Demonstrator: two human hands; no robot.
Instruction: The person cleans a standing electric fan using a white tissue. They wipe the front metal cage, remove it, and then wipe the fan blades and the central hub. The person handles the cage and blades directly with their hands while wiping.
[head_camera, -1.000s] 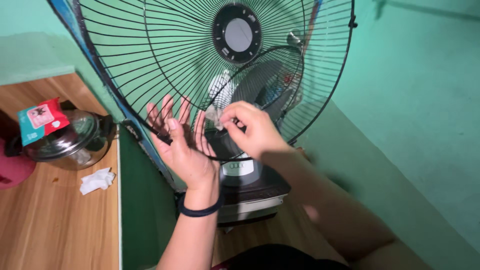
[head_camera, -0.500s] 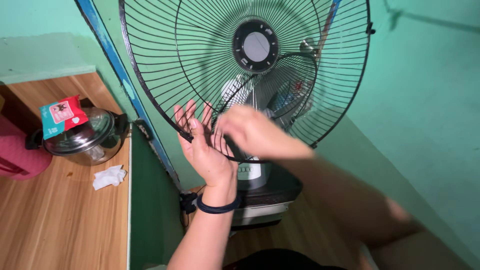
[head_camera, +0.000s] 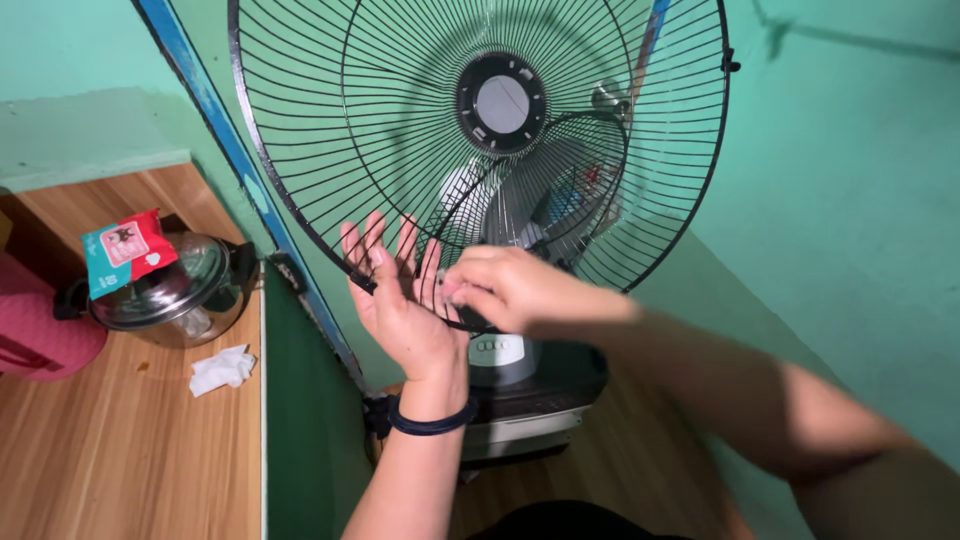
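Left hand (head_camera: 400, 300) spread flat behind lower rim of round black wire fan grille (head_camera: 330, 150), bracing it; right hand (head_camera: 505, 288) pinching rim beside, grip detail blurred

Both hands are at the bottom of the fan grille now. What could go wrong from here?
1. The front grille seems propped only by the open left hand at its lower rim; it may tip or drop.
2. Right hand fingers sit among thin wires and could get pinched.
3. The fan base stands on the floor and might shift.
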